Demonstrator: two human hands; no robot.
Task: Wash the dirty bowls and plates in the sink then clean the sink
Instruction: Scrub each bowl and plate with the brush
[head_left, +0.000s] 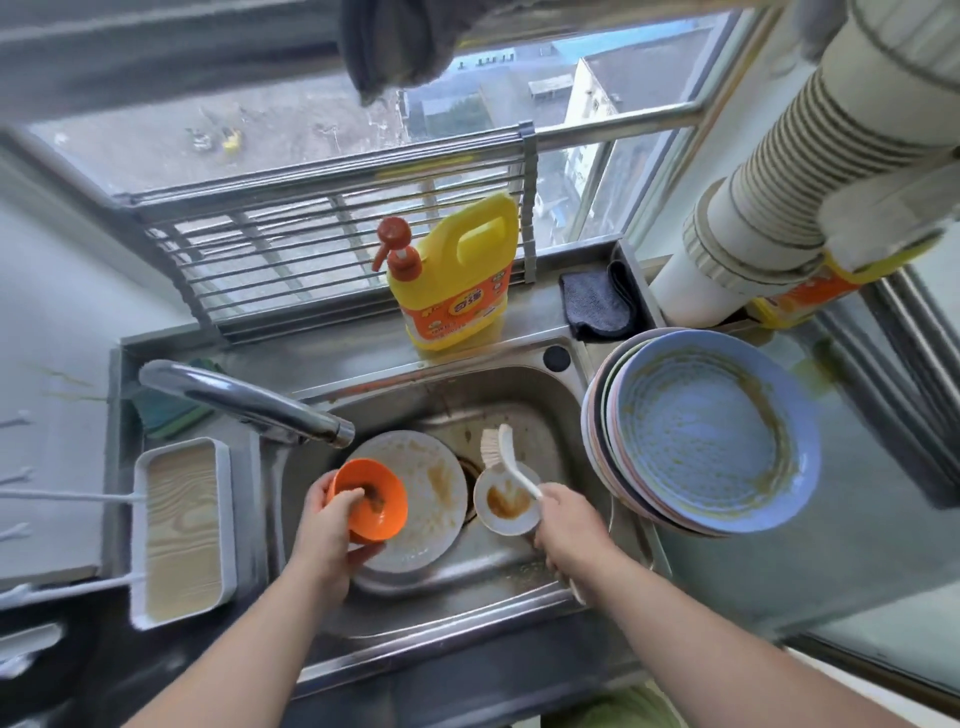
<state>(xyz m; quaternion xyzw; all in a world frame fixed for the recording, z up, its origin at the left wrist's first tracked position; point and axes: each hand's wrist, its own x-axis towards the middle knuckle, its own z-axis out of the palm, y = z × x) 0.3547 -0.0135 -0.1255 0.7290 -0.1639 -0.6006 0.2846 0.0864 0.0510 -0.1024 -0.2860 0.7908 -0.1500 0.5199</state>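
Bowl in one hand, brush in the other

The left hand (332, 512) grips the orange bowl (370, 505), fingers (347, 500) curled over its rim, tilting it above the smeared plate (415, 499) in the sink (519, 395), likely to expose the brown residue. The right hand (563, 517) clasps the white brush (506, 457), bristles lifted over a small sauce-stained white bowl (506, 501). Soiled plates (711, 431) lean stacked at the sink's right edge.
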